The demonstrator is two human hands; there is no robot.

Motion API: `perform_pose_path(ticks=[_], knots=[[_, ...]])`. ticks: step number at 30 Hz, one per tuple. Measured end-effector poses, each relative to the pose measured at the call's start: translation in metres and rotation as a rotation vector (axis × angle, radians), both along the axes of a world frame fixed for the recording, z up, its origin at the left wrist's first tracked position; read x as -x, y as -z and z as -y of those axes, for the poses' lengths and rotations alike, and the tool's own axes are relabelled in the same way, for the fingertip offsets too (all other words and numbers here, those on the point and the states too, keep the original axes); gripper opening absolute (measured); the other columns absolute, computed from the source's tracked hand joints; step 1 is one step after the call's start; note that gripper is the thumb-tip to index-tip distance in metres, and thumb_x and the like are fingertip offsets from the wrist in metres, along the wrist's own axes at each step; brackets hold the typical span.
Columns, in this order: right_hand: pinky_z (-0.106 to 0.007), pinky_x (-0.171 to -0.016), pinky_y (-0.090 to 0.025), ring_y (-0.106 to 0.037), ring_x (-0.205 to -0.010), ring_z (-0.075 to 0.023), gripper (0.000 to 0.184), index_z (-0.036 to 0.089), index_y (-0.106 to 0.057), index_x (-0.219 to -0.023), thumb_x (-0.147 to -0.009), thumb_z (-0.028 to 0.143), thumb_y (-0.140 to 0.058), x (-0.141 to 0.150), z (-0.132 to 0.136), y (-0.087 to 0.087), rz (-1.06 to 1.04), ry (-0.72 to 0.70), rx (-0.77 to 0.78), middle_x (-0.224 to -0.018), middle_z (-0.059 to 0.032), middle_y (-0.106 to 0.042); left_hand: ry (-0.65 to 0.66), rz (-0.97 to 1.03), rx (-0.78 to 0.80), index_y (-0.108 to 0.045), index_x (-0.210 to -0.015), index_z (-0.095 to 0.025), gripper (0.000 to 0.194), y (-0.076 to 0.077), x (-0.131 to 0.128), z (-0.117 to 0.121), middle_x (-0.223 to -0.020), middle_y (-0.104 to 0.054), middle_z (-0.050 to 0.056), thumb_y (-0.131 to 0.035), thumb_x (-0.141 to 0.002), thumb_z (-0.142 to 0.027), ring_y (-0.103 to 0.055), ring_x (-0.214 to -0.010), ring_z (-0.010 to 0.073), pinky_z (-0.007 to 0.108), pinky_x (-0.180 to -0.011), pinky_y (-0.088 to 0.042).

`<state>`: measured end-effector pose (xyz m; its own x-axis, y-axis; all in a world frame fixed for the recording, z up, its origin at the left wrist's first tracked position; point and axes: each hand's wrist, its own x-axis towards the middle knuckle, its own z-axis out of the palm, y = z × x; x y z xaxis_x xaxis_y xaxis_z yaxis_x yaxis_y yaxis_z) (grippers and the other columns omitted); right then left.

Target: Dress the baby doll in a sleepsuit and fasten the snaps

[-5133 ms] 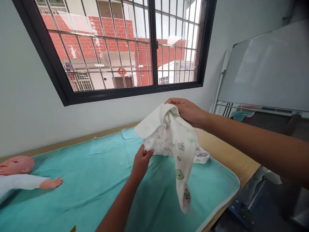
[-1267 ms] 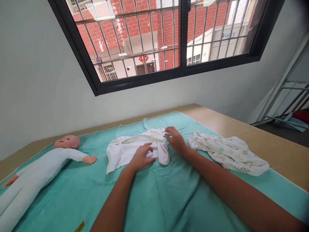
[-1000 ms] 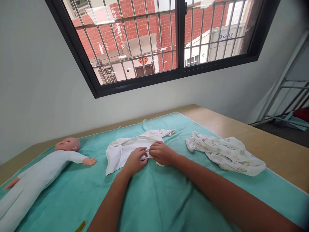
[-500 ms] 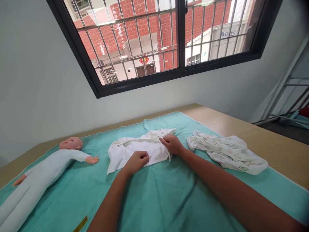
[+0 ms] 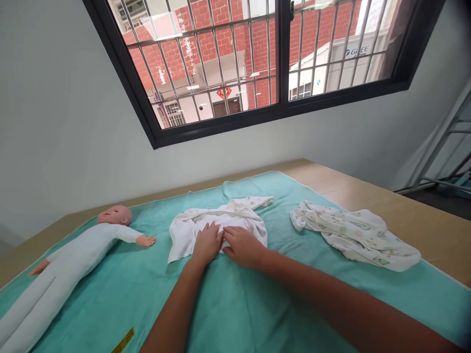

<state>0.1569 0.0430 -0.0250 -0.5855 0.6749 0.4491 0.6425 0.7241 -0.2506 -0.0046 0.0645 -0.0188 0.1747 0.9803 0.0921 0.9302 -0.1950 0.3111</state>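
Note:
A white baby shirt (image 5: 184,235) with a patterned edge and sleeve is spread on the turquoise cloth (image 5: 235,309). My left hand (image 5: 208,243) lies on its near middle part, fingers stretched out and holding nothing. Right beside it, my right hand (image 5: 243,246) rests on the same garment, its fingers extended and their tips close to the left hand's fingers. To the right lies a crumpled, printed baby garment (image 5: 360,235), apart from both hands. On the left a baby doll (image 5: 81,255) in white lies on its back, one arm stretched toward the shirt.
The cloth covers most of a wooden table (image 5: 324,179) set against the wall. A barred window (image 5: 221,113) with a dark frame is above it. A metal rack (image 5: 441,142) stands at the far right. A yellow label strip (image 5: 123,340) shows near the front edge.
My right hand has let go of the shirt's right part and moved left, next to my left hand. The left hand's curled fingers have stretched out flat. The view has shifted slightly.

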Motion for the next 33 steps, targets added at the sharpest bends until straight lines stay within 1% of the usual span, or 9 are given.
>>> perform_pose_path(ticks=[4, 7, 9, 12, 15, 20, 23, 27, 33], knots=[[-0.045, -0.108, -0.032, -0.044, -0.13, -0.0275, 0.05, 0.012, -0.052, -0.13, -0.091, 0.044, -0.048, -0.014, -0.009, 0.009, 0.105, 0.039, 0.081, -0.138, -0.0155, -0.051, -0.138, -0.053, 0.103, -0.041, -0.14, -0.028, 0.051, -0.004, 0.005, 0.002, -0.155, -0.028, 0.007, -0.028, -0.094, -0.046, -0.021, -0.144, 0.0293, 0.066, -0.11, -0.01], [-0.045, -0.11, -0.03, -0.038, -0.135, -0.0264, 0.054, 0.013, -0.049, -0.134, -0.094, 0.047, -0.041, -0.026, -0.019, 0.005, 0.16, 0.074, 0.117, -0.144, -0.0148, -0.044, -0.264, -0.024, 0.103, -0.033, -0.145, -0.026, 0.055, -0.003, 0.014, 0.0, -0.156, -0.024, 0.008, -0.02, -0.095, -0.046, -0.018, -0.145, 0.0256, 0.066, -0.11, -0.008], [-0.045, -0.112, -0.027, -0.033, -0.139, -0.0263, 0.058, 0.012, -0.044, -0.139, -0.095, 0.05, -0.036, -0.032, -0.024, 0.003, 0.195, 0.089, 0.15, -0.149, -0.0145, -0.037, -0.284, -0.04, 0.075, -0.03, -0.147, -0.022, 0.058, 0.001, 0.021, 0.0, -0.156, -0.023, 0.01, -0.019, -0.095, -0.046, -0.018, -0.145, 0.0246, 0.063, -0.112, -0.009], [-0.046, -0.114, -0.024, -0.026, -0.141, -0.027, 0.066, 0.01, -0.036, -0.144, -0.095, 0.054, -0.031, -0.036, -0.028, 0.003, 0.24, 0.1, 0.208, -0.152, -0.0145, -0.029, -0.232, -0.088, 0.01, -0.033, -0.145, -0.02, 0.058, 0.01, 0.039, 0.005, -0.156, -0.025, 0.01, -0.026, -0.094, -0.045, -0.019, -0.145, 0.0251, 0.058, -0.114, -0.011], [-0.046, -0.115, -0.022, -0.024, -0.142, -0.0272, 0.068, 0.009, -0.034, -0.145, -0.095, 0.054, -0.029, -0.036, -0.028, 0.005, 0.25, 0.103, 0.222, -0.154, -0.0144, -0.026, -0.101, -0.064, -0.064, -0.042, -0.14, -0.017, 0.055, 0.018, 0.067, 0.019, -0.154, -0.029, 0.011, -0.034, -0.092, -0.045, -0.023, -0.143, 0.0241, 0.052, -0.115, -0.018], [-0.045, -0.115, -0.022, -0.023, -0.143, -0.027, 0.068, 0.009, -0.035, -0.145, -0.095, 0.053, -0.03, -0.033, -0.03, 0.005, 0.258, 0.099, 0.215, -0.154, -0.0151, -0.025, 0.144, 0.062, -0.17, -0.059, -0.12, -0.023, 0.041, 0.023, 0.107, 0.038, -0.144, -0.048, 0.007, -0.048, -0.088, -0.046, -0.045, -0.131, 0.0236, 0.044, -0.109, -0.036], [-0.045, -0.115, -0.02, -0.023, -0.143, -0.0273, 0.068, 0.01, -0.034, -0.145, -0.095, 0.054, -0.03, -0.031, -0.031, 0.005, 0.268, 0.105, 0.206, -0.154, -0.0149, -0.025, 0.152, 0.065, -0.278, -0.066, -0.103, -0.023, 0.029, 0.022, 0.111, 0.038, -0.131, -0.059, 0.006, -0.046, -0.09, -0.039, -0.054, -0.121, 0.0237, 0.043, -0.103, -0.043], [-0.046, -0.115, -0.021, -0.023, -0.143, -0.0269, 0.066, 0.012, -0.036, -0.145, -0.095, 0.054, -0.03, -0.028, -0.031, 0.005, 0.268, 0.099, 0.192, -0.154, -0.0145, -0.026, 0.151, 0.056, -0.353, -0.066, -0.097, -0.023, 0.026, 0.011, 0.107, 0.04, -0.12, -0.065, 0.005, -0.044, -0.091, -0.034, -0.057, -0.113, 0.0214, 0.04, -0.1, -0.044], [-0.047, -0.114, -0.024, -0.027, -0.141, -0.0272, 0.061, 0.013, -0.041, -0.142, -0.095, 0.052, -0.034, -0.029, -0.031, 0.005, 0.251, 0.093, 0.164, -0.151, -0.0143, -0.032, 0.111, 0.133, -0.214, -0.069, -0.089, -0.024, 0.033, -0.009, 0.112, 0.057, -0.12, -0.065, 0.0, -0.04, -0.092, -0.039, -0.057, -0.113, 0.0187, 0.033, -0.099, -0.044]])
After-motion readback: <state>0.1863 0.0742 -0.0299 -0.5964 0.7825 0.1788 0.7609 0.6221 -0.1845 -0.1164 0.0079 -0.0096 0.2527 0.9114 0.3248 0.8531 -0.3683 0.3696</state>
